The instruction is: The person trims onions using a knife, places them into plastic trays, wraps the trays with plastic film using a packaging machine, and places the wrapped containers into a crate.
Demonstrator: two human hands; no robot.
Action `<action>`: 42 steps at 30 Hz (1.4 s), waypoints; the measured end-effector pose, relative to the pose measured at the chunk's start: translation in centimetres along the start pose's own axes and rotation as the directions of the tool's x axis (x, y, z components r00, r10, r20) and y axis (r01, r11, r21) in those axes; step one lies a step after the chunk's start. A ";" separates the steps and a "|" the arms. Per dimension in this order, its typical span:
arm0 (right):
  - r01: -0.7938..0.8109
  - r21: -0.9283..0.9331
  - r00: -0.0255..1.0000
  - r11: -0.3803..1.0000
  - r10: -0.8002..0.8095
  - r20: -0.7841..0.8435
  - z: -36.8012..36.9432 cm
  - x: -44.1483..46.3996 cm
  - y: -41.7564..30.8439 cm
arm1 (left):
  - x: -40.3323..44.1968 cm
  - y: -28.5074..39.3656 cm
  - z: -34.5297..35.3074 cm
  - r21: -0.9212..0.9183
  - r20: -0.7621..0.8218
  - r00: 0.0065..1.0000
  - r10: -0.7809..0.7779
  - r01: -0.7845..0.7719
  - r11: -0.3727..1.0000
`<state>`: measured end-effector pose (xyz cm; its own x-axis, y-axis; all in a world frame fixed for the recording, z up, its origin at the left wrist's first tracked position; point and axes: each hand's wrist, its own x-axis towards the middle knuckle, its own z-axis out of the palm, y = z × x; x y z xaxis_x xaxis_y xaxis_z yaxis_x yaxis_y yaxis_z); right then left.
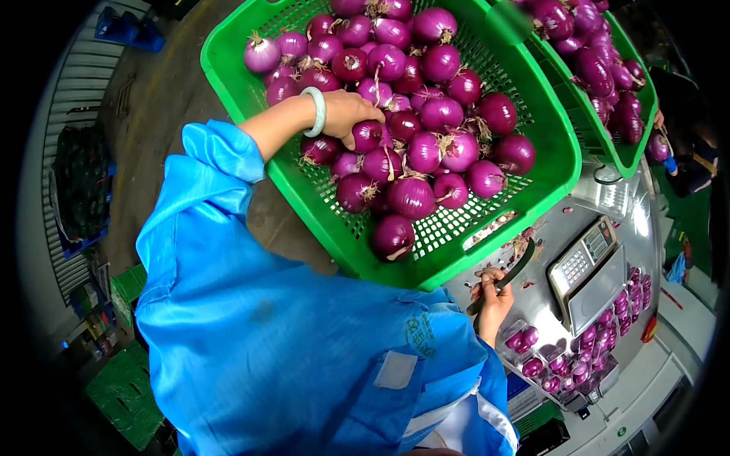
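Observation:
My left hand [346, 114], with a pale green bangle [317, 112] at its wrist, reaches into a green plastic basket [319, 220]. Its fingers and thumb are closed around a red onion [368, 137] among many other red onions [411, 197]. Over the metal table, just outside the basket's near right corner, my right hand [494, 298] grips a knife [520, 261] with a dark curved blade. The blade points up and away from the hand; part of the handle is hidden by the fingers.
A digital scale [584, 262] stands on the metal table [532, 281], near clear packs of onions [585, 357]. Onion skins lie by the knife. A second green basket [635, 156] of onions is at upper right, with another person's hand [658, 120] beyond it.

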<state>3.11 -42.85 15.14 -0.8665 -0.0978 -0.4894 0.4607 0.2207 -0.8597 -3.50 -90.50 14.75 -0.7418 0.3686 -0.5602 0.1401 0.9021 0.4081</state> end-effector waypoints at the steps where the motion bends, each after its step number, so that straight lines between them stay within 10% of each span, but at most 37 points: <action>1: -0.015 0.000 1.000 1.000 0.015 -0.002 0.3 0.1 -0.1 | 0.0 -0.2 0.5 0.055 -0.050 0.998 0.029 -0.027 0.998; 9: 0.009 -0.038 0.999 0.999 -0.008 0.036 0.6 1.0 0.1 | -0.2 0.3 -0.1 0.059 -0.187 0.976 0.112 -0.103 0.993; 16: 0.012 -0.060 1.000 0.998 -0.011 0.027 -0.5 1.1 0.5 | -2.6 0.4 -2.8 -0.204 -0.224 0.920 -0.322 0.279 0.938; 23: 0.000 -0.028 0.998 1.000 0.001 0.062 -0.6 1.6 1.5 | -3.0 -0.8 -3.0 -0.336 -0.291 0.857 -0.426 0.326 0.884; 42: 0.059 -0.094 0.998 0.994 -0.058 0.006 -1.8 2.9 2.5 | 0.2 2.4 0.3 0.100 -0.243 0.962 -0.121 0.149 0.984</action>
<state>1.40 -40.83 11.83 -0.8908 -0.1159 -0.4394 0.3890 0.3052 -0.8692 -3.11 -88.24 15.41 -0.8903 0.1915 -0.4133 0.0932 0.9647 0.2463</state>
